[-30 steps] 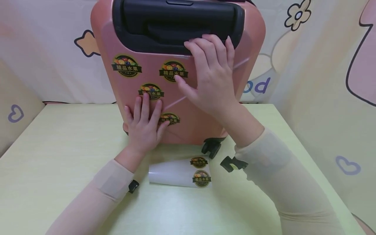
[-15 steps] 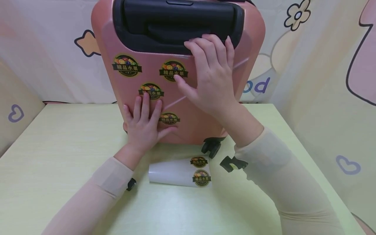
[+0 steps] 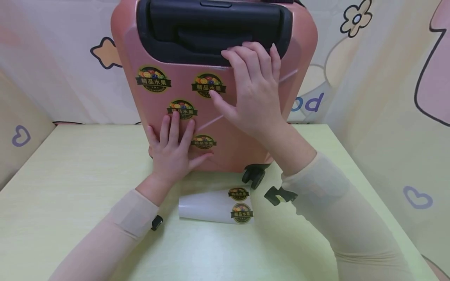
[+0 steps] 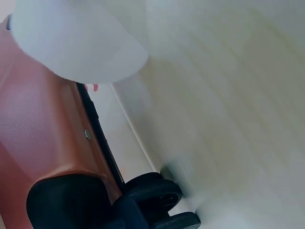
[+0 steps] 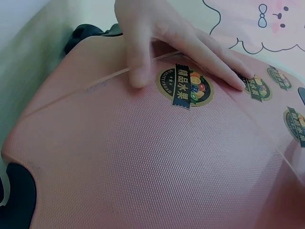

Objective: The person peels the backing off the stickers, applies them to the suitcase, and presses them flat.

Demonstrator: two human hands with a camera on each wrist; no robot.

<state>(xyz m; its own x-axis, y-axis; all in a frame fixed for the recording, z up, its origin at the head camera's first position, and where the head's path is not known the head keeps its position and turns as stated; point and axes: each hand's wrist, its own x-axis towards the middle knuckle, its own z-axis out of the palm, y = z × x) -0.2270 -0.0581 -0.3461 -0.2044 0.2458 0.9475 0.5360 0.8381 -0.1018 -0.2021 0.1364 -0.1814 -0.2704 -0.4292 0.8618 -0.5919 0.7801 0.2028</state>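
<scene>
A pink hard-shell suitcase (image 3: 235,152) stands upright, with several round fruit stickers on its front. My left hand (image 3: 170,154) lies against the lower left of the shell with its fingers spread. One fingertip is at the lower edge of the middle sticker (image 3: 184,106), and the thumb points right, below the lowest sticker (image 3: 204,144). In the right wrist view that same left hand (image 5: 167,28) is beside the lowest sticker (image 5: 186,87). My right hand (image 3: 254,91) rests on the upper right, fingertips at the black handle panel (image 3: 211,23), thumb tip over the upper right sticker (image 3: 204,82).
A white backing sheet (image 3: 204,207) with two stickers lies on the pale table (image 3: 218,249), in front of the suitcase. A black caster wheel (image 3: 258,178) shows at the suitcase's lower right. Behind and beside the table hangs a patterned curtain (image 3: 63,70).
My left thumb has swung off the lowest sticker, down and outward onto the bare shell below it. My right hand keeps its place at the handle panel.
</scene>
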